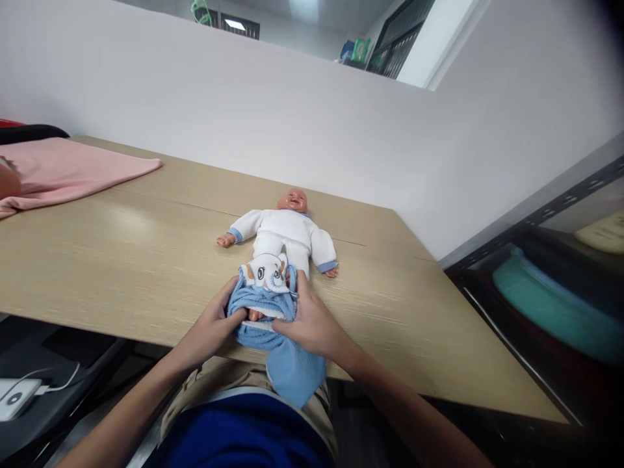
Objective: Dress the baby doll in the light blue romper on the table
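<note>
A baby doll [285, 227] in a white top and white trousers with blue cuffs lies on its back, head toward the wall. Around its feet is a bunched blue terry garment [260, 335] with a white animal face on it; part of it hangs over the table's front edge. My left hand [212, 322] grips the garment's left side, thumb at the opening. On the other side my right hand [312, 322] is closed on the fabric, thumb on the white-edged rim. Between my thumbs a bit of the doll's foot [254, 315] shows; the rest of the feet is hidden.
The wooden table [146, 260] meets a white wall with a window above. A pink cloth [73, 169] lies at the far left. On the right stands a dark metal shelf with a teal basin [550, 305]. A white device [19, 398] with a cable sits lower left.
</note>
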Available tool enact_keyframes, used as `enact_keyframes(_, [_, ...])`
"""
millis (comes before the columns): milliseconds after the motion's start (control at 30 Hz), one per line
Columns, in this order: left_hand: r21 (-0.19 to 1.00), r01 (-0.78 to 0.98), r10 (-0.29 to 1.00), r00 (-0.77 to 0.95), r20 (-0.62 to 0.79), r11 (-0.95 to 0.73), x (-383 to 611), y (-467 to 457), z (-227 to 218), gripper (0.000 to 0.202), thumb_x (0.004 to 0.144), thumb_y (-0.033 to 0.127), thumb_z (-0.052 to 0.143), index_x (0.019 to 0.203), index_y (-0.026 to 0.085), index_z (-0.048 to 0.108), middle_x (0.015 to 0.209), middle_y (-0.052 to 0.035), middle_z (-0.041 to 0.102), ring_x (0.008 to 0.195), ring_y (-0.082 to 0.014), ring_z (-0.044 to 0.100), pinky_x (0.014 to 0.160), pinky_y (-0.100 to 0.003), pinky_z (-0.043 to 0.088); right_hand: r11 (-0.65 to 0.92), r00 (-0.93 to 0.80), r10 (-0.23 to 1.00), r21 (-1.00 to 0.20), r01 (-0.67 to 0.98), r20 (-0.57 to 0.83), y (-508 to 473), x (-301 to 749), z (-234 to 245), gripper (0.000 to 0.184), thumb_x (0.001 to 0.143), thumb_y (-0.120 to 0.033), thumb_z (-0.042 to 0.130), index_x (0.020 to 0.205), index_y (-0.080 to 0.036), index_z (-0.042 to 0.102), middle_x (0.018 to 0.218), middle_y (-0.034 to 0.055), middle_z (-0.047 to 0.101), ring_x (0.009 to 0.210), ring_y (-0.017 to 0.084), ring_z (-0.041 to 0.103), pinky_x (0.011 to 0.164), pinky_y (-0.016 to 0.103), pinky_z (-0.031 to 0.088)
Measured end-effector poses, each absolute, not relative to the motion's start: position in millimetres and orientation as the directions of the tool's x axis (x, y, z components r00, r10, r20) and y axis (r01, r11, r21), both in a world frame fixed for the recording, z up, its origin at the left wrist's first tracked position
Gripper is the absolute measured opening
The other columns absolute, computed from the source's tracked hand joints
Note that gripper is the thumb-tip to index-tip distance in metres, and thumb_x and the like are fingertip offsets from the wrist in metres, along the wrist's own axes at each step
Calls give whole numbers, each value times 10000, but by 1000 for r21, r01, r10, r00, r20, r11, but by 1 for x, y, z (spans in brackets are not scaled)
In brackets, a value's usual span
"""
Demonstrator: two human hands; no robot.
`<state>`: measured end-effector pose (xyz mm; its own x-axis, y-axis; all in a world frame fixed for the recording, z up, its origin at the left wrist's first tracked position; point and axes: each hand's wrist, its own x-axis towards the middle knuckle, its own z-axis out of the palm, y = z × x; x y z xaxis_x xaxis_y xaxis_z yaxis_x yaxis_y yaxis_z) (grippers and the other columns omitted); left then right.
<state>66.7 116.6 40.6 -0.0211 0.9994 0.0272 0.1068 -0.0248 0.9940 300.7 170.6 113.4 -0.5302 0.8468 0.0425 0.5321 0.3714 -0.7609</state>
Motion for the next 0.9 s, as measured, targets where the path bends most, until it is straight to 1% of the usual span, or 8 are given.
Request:
enact_keyframes(100, [994,88,998,-17,62,-60,66,119,45,906,966,430,720,1762,169,375,1812,-185,491,1643,-395,514,1396,-561,382,354,-498,867,-733,581,24,170,301,117,1026,848,-314,841,1721,-175,322,1566,233,650,1450,415,633,1189,587,553])
enact_keyframes(233, [978,128,987,21,161,-163,63,127,54,727,968,416,737,1628,184,539,1697,-171,622,1566,-385,595,1337,-518,471,377,-446,888,-740,557,117,173,300,113,924,920,-400,807,1710,-169,388,1607,255,638,1448,425,651,1197,607,548])
enact_keyframes(400, [946,241,976,40,215,-218,52,144,58,728,941,418,767,1605,184,582,1651,-150,671,1541,-386,615,1345,-534,453,429,-456,868,-757,492,195,180,299,110,926,902,-288,763,1733,-141,382,1481,218,748,1314,380,742,1125,545,594])
enact_keyframes(467, [932,280,973,71,220,-231,47,150,59,676,958,420,752,1581,195,618,1604,-127,714,1491,-381,651,1311,-523,489,443,-466,859,-762,472,211,183,299,111,727,901,-273,751,1592,-151,563,1317,164,824,1161,349,790,1043,497,618])
enact_keyframes(533, [908,336,967,122,223,-251,41,156,63,545,990,421,723,1489,205,694,1499,-106,778,1390,-372,705,1246,-502,542,445,-462,860,-761,473,216,188,301,112,424,907,-287,756,1313,-171,723,1116,108,856,999,312,800,937,441,623])
enact_keyframes(633, [861,399,943,231,240,-317,32,166,76,388,1039,433,695,1346,208,773,1364,-98,822,1267,-353,739,1166,-470,580,471,-485,845,-747,470,227,198,305,111,166,928,-327,770,1031,-200,749,952,55,829,893,270,774,832,381,598])
enact_keyframes(767, [844,373,887,402,227,-385,20,185,96,307,1038,499,737,1185,252,845,1362,-84,814,1306,-341,724,1201,-448,550,586,-593,754,-699,410,284,223,315,112,210,933,-289,791,1121,-199,768,1100,57,821,1007,256,766,922,379,588])
enact_keyframes(900, [887,382,888,456,62,-259,12,207,98,384,954,594,813,1068,229,854,1184,-75,844,1172,-356,760,1080,-474,623,486,-653,754,-733,476,76,245,321,124,336,910,-461,906,1052,-182,783,1026,60,812,976,280,755,895,403,602])
